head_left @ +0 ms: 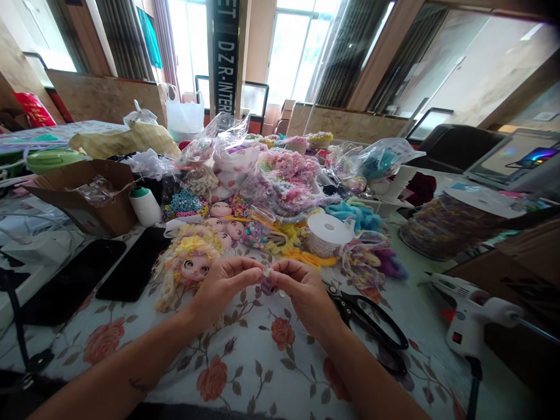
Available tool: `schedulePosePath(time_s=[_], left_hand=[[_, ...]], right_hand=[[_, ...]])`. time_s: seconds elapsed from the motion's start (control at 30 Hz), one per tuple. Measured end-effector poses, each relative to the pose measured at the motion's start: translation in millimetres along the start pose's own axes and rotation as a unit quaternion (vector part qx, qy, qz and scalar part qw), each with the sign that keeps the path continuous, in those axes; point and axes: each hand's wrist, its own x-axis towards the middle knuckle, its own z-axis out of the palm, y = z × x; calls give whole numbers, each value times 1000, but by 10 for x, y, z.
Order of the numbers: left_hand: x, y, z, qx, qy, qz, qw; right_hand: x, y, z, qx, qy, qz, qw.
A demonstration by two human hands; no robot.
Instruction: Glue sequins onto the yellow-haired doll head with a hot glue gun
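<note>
My left hand [236, 279] and my right hand [300, 286] meet at the middle of the table, thumbs and fingertips pinched together. Between them is a tiny pale piece [266, 272], too small to name, and the fingers partly cover it. Just left of my left hand lies a doll head [195, 265] with big eyes and yellow yarn hair. Several bare doll faces [235, 229] rest behind the hands. Black-handled scissors [371, 321] lie right beside my right wrist, with their blades partly hidden behind the hand.
Two black phones [131, 265] lie at left near a cardboard box [87, 198] and a white thread cone [145, 207]. A white ribbon spool [329, 229] and heaped yarn [289, 169] stand behind. At right are a glue gun [466, 315] and a large yarn spool [446, 224].
</note>
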Motion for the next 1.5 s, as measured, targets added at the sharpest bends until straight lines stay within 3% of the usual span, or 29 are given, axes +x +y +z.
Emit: schedulePosePath(time_s=[0.5,0.83,1.03,1.5], left_hand=[[17,-60,-6,-11,-16,-15,1000],[30,-31,-24,-11,23,-6,1000],[35,-49,-24,8,-15,14,1000],[15,-25,0,-14,0,-14,1000]], right_hand=[[-9,-19,43,15,4,18,1000],[-19,-50,0,-19,46,-17,999],[-40,-5,59,-14,-4,-19,1000],[-68,3,89,-10,19,-32,999]])
